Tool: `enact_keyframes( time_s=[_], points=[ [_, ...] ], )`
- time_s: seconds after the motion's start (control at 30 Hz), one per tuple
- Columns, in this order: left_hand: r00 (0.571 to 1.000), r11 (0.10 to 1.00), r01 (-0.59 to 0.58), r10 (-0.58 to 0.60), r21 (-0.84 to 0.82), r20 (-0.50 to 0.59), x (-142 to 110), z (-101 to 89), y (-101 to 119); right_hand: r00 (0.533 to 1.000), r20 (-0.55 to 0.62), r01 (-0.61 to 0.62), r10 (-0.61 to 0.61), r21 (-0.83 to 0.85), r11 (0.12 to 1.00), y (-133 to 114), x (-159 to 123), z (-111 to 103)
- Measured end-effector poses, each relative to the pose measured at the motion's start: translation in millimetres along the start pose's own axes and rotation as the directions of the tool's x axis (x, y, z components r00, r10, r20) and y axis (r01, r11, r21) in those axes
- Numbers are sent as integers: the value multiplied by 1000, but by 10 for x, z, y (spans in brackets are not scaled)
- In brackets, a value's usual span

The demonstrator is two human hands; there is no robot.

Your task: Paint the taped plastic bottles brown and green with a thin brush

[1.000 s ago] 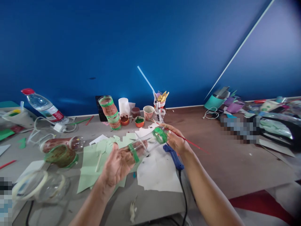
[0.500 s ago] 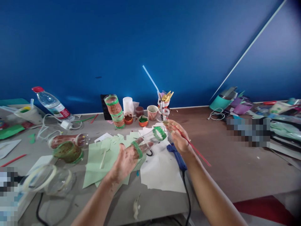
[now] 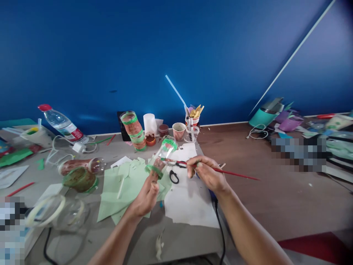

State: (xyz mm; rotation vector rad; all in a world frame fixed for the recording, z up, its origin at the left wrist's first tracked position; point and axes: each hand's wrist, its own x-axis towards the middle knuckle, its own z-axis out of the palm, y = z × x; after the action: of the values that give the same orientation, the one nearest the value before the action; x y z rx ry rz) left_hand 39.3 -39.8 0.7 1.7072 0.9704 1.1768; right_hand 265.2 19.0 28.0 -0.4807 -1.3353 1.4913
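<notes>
My left hand holds up a clear plastic bottle section with green paint round both ends; some of its fingers are inside the lower opening. The section leans to the upper right. In my right hand, a red-handled paintbrush is pinched, its bristles pointing left at the side of the clear section. Whether they touch it I cannot tell. Beneath the brush, black-handled scissors lie on white paper. An orange cup of brown paint stands behind the section.
A brown-and-green painted bottle tower and a paper cup stand at the back. Green paper sheets lie left of centre. A blue glue gun is partly under my right arm. Bottle pieces and a water bottle are further left.
My left hand has tilted the bottle section more upright. My right hand has turned the brush from its far end, so the bristles now point left at the section's side. The scissors have come into clearer view.
</notes>
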Motion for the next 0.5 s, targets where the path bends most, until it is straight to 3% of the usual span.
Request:
enact_keyframes(
  time_s=[0.17,0.5],
  points=[
    [1000,999,-27,27,21,-12,-16,15,-54,994,108,-22,22,-3,1000,60,-21,42],
    [1000,996,-8,10,85,-21,-32,-12,-92,990,122,-74,74,1,997,154,-26,134]
  ],
)
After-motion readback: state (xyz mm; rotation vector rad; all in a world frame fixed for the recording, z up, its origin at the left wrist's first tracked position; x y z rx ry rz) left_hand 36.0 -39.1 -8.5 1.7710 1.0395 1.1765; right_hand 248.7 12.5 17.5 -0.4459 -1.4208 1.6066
